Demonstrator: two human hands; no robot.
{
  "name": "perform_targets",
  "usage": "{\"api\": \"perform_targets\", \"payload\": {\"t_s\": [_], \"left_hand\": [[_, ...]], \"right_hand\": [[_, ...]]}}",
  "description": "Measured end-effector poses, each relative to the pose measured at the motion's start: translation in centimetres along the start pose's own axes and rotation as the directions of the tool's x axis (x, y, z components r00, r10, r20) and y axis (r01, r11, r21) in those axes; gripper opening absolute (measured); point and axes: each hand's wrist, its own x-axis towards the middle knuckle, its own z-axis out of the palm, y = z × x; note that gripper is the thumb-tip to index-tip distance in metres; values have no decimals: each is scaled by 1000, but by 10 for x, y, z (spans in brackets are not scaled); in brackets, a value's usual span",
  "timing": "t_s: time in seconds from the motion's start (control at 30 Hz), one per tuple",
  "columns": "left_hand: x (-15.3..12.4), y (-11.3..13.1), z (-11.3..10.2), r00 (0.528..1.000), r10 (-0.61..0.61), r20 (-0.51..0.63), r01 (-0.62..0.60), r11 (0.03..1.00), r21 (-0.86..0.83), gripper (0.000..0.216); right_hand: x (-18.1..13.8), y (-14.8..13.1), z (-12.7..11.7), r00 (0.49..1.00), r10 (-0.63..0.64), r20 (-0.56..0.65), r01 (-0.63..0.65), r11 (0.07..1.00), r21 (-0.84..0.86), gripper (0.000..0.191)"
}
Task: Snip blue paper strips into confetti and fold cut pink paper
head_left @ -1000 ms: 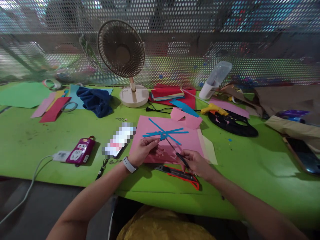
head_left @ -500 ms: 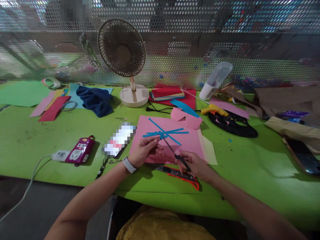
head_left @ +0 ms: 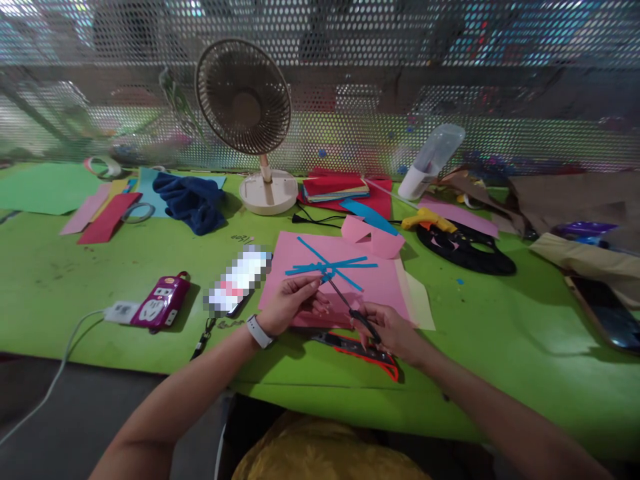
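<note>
My left hand pinches a small piece of blue paper between thumb and forefinger. My right hand grips the black handles of a pair of scissors, whose blades reach to that blue piece. Several blue paper strips lie crossed on a pink sheet just beyond both hands. A cutter knife with an orange-red edge lies below my right hand, near the table's front edge. Cut pink pieces rest at the sheet's far right corner.
A phone and a purple power socket lie to the left. Farther back stand a fan and a tilted white bottle. A yellow glue gun sits on a black pad at right. Another phone lies far right.
My left hand and the blue piece have shifted very slightly right and toward me. The scissor tips have moved slightly with them. The rest looks the same.
</note>
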Motion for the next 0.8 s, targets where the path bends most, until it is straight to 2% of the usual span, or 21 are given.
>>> {"api": "perform_targets", "payload": {"t_s": [0.8], "left_hand": [[1,-4,-1,1000,-14,-7,14,1000,7,49]], "right_hand": [[2,2,1,1000,-14,-20,15,1000,10,50]]}}
